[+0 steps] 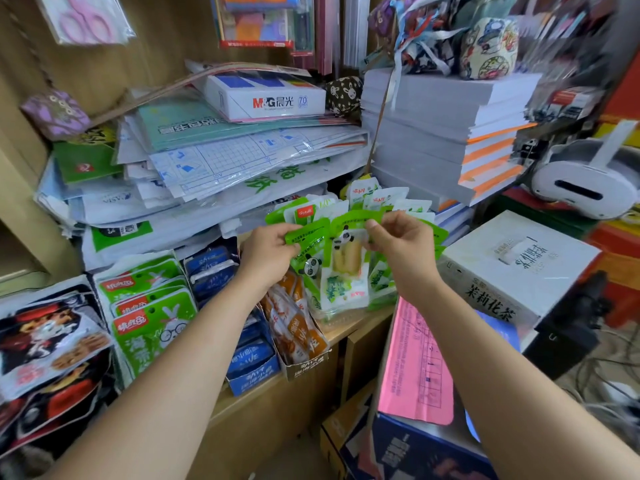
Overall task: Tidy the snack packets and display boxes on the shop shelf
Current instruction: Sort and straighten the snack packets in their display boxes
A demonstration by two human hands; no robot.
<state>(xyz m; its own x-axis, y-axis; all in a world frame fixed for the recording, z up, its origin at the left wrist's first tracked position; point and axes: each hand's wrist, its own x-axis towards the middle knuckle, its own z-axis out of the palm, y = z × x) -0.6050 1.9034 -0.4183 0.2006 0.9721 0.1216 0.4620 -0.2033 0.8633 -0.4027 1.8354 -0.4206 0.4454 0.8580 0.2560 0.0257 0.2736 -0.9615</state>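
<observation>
Both hands hold a fan of green panda snack packets (341, 258) upright above the wooden shelf (349, 323). My left hand (268, 252) pinches the bunch's upper left edge. My right hand (403, 242) grips its upper right edge. More of the same green and white packets (377, 199) stand behind the bunch. Just left of them sits an open display box of orange packets (294, 323), then a blue display box (252, 362) with blue packets. Further left lie green rabbit packets (152, 313) and dark red packets (48, 344).
Piled stationery sheets (221, 157) and an M&G paper box (266, 95) overhang the back of the shelf. Grey paper reams (433, 133) stand at the right. A white tea carton (516, 265), a pink sheet (415, 365) and a blue carton (415, 448) crowd the lower right.
</observation>
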